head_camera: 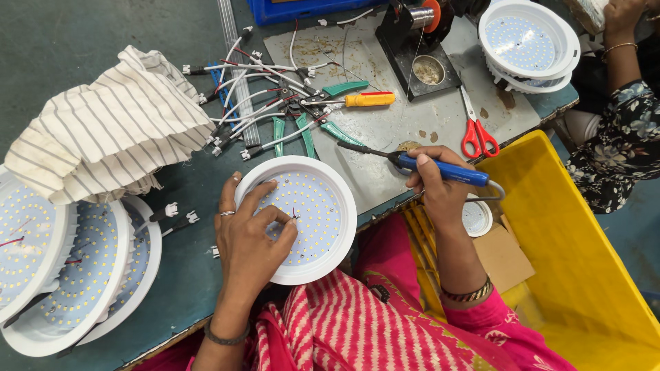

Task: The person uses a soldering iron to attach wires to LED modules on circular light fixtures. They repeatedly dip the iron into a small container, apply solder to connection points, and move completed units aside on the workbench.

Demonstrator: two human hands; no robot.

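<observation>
A round white lamp housing (328, 192) with a dotted light board lies at the table's near edge. My left hand (249, 233) rests on it, thumb and forefinger pinched on thin red wires at the board's middle. My right hand (436, 189) holds a blue-handled soldering iron (443, 170); its dark tip points left over the grey mat, clear of the lamp. A bundle of white and red connector wires (254, 96) lies beyond the lamp.
Stacked lamp housings (82, 275) sit at left under a striped cloth (103, 124). Green pliers (337, 89), a yellow screwdriver (368, 99), red scissors (478, 134) and a solder stand (416, 48) lie on the mat. A yellow crate (584, 275) stands right. Another person's arm (622, 62) is far right.
</observation>
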